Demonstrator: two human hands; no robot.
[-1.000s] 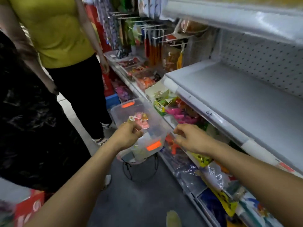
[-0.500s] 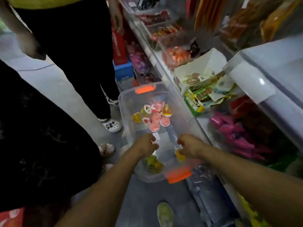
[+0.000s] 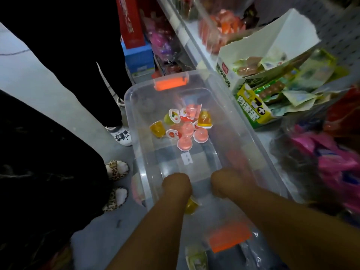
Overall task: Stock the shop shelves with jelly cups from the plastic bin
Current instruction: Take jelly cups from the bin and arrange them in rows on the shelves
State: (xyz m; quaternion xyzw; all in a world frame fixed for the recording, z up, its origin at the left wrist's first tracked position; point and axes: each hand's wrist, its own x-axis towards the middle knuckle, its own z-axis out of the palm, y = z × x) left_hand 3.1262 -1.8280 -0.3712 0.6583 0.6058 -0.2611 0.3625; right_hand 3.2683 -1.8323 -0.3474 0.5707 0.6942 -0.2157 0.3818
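Orange latch (image 3: pixel 229 240) sits nearest us, on the near end of the clear plastic bin (image 3: pixel 134 145). Both hands are down inside that end with backs up and fingers turned under, out of sight: left hand (image 3: pixel 176 185), right hand (image 3: pixel 229 184). We cannot tell how far either is closed, or whether either has a cup. One yellow jelly cup (image 3: pixel 191 206) lies on the bin floor just beside the left wrist. The main stock is a loose cluster of jelly cups (image 3: pixel 185 126), pink, yellow and green, some tipped. It sits toward the far end, well apart from both hands. The shelf (image 3: pixel 187 36) runs along the bin's right side, carrying an open carton (image 3: pixel 272 39) and green packs (image 3: pixel 253 112).

Step in hand, as we read it, is gathering cups. We should take the near yellow one first, then reach forward to the cluster. Best to grip by the cup walls rather than the foil lids, a few at a time, since they look small and slick.
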